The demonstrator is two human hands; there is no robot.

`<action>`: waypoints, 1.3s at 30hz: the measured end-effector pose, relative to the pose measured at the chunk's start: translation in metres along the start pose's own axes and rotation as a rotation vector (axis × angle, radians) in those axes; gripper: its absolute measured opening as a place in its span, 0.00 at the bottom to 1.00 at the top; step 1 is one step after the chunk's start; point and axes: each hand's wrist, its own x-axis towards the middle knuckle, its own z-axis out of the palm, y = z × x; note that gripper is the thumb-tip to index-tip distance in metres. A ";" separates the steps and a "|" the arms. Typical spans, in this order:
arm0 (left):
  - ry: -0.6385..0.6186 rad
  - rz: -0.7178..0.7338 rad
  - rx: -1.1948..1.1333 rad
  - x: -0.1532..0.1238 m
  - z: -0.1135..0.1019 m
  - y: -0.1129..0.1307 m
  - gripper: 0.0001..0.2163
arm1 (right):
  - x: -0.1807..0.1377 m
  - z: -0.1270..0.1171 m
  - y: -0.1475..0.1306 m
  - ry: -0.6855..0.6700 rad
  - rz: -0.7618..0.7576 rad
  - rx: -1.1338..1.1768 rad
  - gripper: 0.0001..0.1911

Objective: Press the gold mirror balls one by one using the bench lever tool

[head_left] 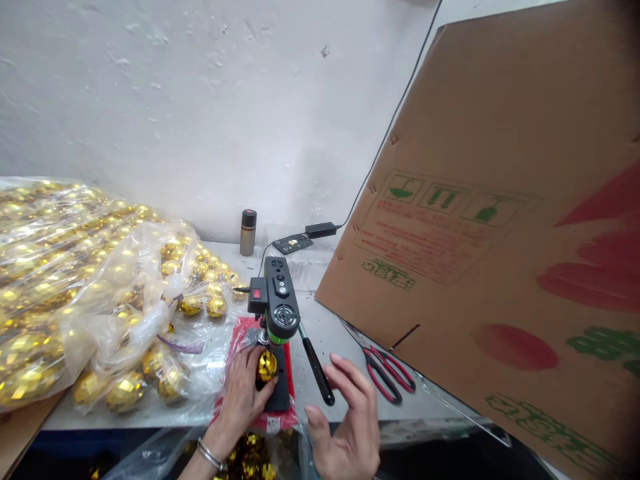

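My left hand (pixel 241 390) is closed around a shiny gold mirrored ball (pixel 267 366), with thumb and fingers on either side of it. The ball sits under the head of a small black bench drill press (pixel 281 293), above its dark base plate (pixel 279 400). A red plastic sheet (pixel 293 377) lies beneath the base. My right hand (pixel 347 420) is open, fingers spread and curved, holding nothing. Just left of it, apart from its fingertips, is the press's black lever handle (pixel 318 372).
A large cardboard box (pixel 450 320) leans on the right. Red-handled scissors (pixel 387 373) lie before it. Clear bags of gold balls (pixel 90 287) cover the left. A dark-capped bottle (pixel 248 233) and a power adapter (pixel 321 230) stand near the wall. More gold balls (pixel 253 460) are below the table edge.
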 end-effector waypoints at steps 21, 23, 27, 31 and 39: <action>-0.055 0.005 0.142 -0.003 0.016 -0.016 0.22 | -0.004 0.054 0.020 0.008 -0.052 0.252 0.19; -0.058 0.014 0.164 -0.003 0.016 -0.015 0.21 | -0.009 0.056 0.021 0.029 -0.028 0.253 0.19; -0.057 0.033 0.190 -0.003 0.016 -0.013 0.19 | -0.017 0.060 0.020 0.059 0.035 0.253 0.19; -0.047 0.040 0.196 -0.003 0.017 -0.014 0.19 | -0.017 0.063 0.016 0.101 0.065 0.245 0.20; -0.022 0.069 0.209 -0.005 0.022 -0.022 0.20 | -0.020 0.062 0.013 0.120 0.103 0.217 0.22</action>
